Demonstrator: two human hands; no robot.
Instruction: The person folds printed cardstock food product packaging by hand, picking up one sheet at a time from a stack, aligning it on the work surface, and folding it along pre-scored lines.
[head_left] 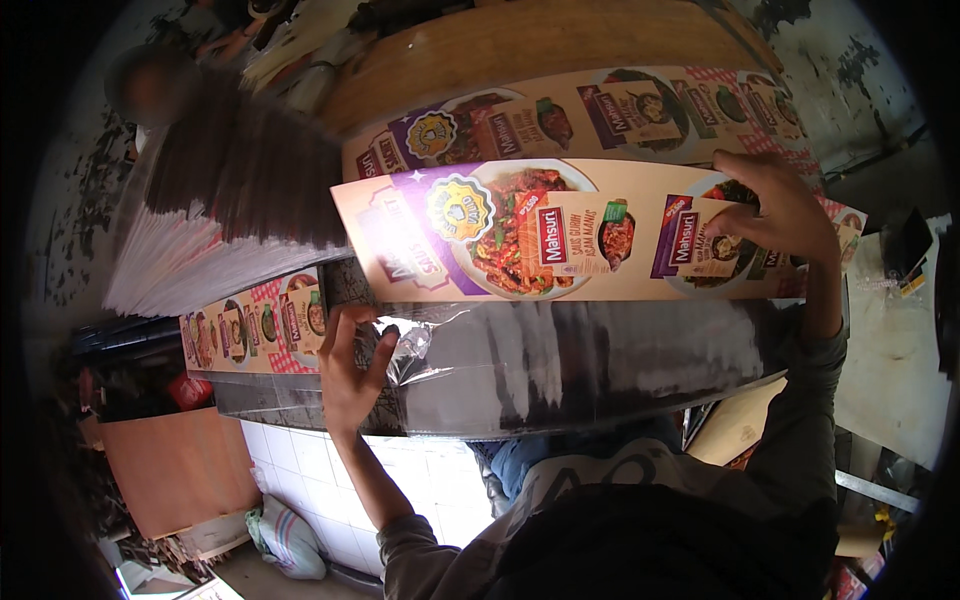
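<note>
A long printed strip, orange with food pictures and a purple end, stands tilted across the dark, glossy tabletop. My right hand grips it near its right end, fingers at the upper edge and thumb across the printed face. By the strip's lower left corner, my left hand is curled, with its thumb and fingertips drawn toward each other around a small dark spot. Crumpled, shiny clear film lies beside these fingertips. Whether they pinch the film or something else is unclear.
Behind lies another similar printed strip, with a wooden board beyond. At left rise a tall stack of sheets and a smaller printed piece. A striped sack rests on the floor.
</note>
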